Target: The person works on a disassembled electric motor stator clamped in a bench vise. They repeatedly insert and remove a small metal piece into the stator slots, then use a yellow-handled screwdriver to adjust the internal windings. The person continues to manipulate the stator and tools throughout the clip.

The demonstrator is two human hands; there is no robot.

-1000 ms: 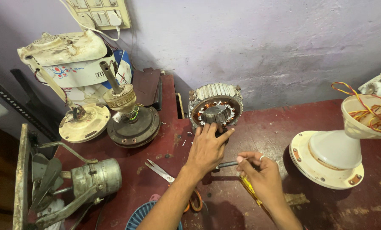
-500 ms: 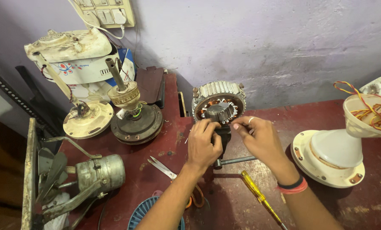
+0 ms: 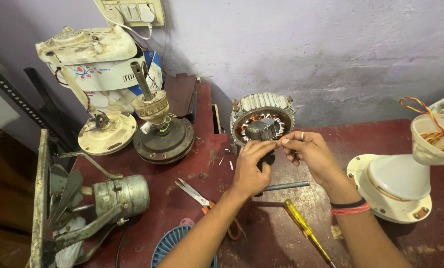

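A round motor stator (image 3: 262,121) with copper windings stands on edge against the wall on the red table (image 3: 192,164). Just in front of it, my left hand (image 3: 249,168) is closed around a small black roll-like object (image 3: 268,160). My right hand (image 3: 308,154), with a ring and wrist bands, has its thumb and fingers pinched together, touching my left fingertips just above that object. Whatever is pinched is too small to see. A steel rod (image 3: 286,186) lies under my hands, and a yellow screwdriver (image 3: 306,231) lies nearer to me.
Scissors (image 3: 194,193) lie left of my forearm. A fan motor with an upright shaft (image 3: 162,134), a cream fan base (image 3: 107,133) and a rusty exhaust fan (image 3: 98,203) fill the left. A white fan housing (image 3: 395,183) with loose wires sits right. A blue grille (image 3: 175,245) is at the near edge.
My right hand let go of the yellow screwdriver, which now lies on the table, and rose to meet my left hand. My left hand came off the stator and closed on the black object.
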